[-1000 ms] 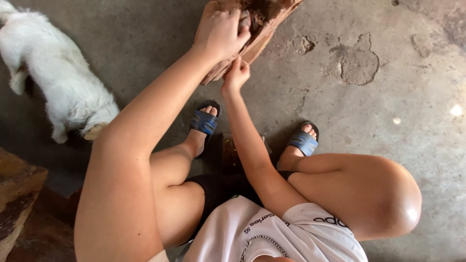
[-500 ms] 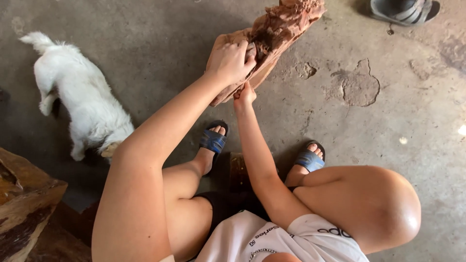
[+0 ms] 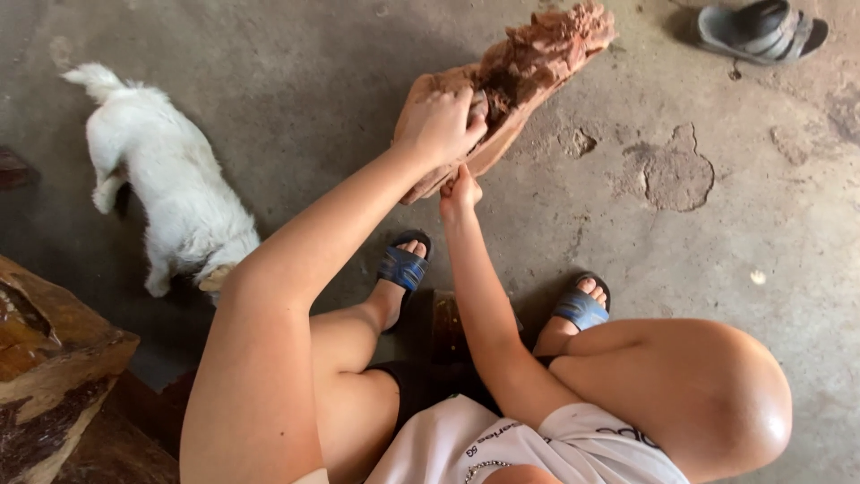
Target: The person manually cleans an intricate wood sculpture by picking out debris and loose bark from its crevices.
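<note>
A reddish-brown, rough chunk of wood (image 3: 528, 67) is held up over the concrete floor in front of my knees. My left hand (image 3: 439, 121) grips its upper near end, fingers wrapped over the top. My right hand (image 3: 460, 190) holds the lower near edge from beneath, fingers closed on it. The far end of the chunk is jagged and splintered. I am seated low, feet in blue sandals (image 3: 403, 267) on the floor.
A small white dog (image 3: 175, 193) stands on the floor at the left. A grey sandal (image 3: 761, 31) lies at the top right. A large wooden block (image 3: 49, 358) sits at the lower left. The concrete floor (image 3: 681, 170) has pitted patches.
The view has tilted so the wood chunk, my hands and the dog sit lower in frame. The grey sandal has come into view. Both hands keep their hold on the wood.
</note>
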